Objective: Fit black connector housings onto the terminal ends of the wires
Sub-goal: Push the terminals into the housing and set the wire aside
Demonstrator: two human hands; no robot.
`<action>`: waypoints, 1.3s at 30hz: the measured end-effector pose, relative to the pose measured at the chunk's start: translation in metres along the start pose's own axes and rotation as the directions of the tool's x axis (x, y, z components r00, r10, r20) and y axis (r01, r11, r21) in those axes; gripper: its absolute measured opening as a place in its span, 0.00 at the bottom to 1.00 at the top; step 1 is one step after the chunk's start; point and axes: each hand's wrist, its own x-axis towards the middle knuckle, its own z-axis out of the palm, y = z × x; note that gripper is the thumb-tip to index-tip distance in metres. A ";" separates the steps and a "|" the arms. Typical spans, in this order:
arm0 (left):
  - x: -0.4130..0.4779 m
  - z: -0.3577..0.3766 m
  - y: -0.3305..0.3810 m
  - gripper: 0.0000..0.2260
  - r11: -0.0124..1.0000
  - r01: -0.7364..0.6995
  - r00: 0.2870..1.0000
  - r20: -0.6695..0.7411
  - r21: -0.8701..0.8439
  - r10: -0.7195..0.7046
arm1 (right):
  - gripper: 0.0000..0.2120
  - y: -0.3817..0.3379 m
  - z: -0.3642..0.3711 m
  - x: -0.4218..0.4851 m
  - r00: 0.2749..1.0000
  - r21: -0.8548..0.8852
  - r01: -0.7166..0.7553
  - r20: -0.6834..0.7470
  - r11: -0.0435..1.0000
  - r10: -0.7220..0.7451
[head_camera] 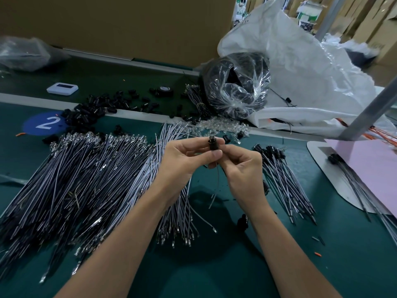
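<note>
My left hand [184, 157] and my right hand [241, 166] meet above the green table, both pinching one small black connector housing [213, 143] held upright between the fingertips. A thin grey wire [216, 186] hangs down from the housing between my hands. A large heap of loose wires with metal terminals [86, 179] lies to the left. A smaller bundle of wires fitted with black housings [281, 175] lies to the right. Loose black housings [90, 110] are scattered at the back left.
A clear bag of black parts [236, 82] and a big white plastic sack [300, 67] stand at the back right. A pile of small clear parts [219, 126] lies behind my hands. A pink sheet [365, 168] and a grey post [369, 112] are at the right. A white device [62, 88] sits back left.
</note>
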 end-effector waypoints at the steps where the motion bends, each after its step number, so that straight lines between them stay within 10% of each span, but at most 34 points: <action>1: -0.001 0.001 0.000 0.13 1.000 -0.011 1.000 -0.006 0.000 0.011 | 0.08 -0.001 0.000 0.000 1.000 0.009 0.004 -0.005 1.000 -0.004; 39: -0.005 0.003 0.011 0.06 0.989 -0.141 0.989 -0.041 -0.044 0.139 | 0.04 -0.003 0.006 -0.005 0.987 0.016 0.148 0.061 0.989 -0.149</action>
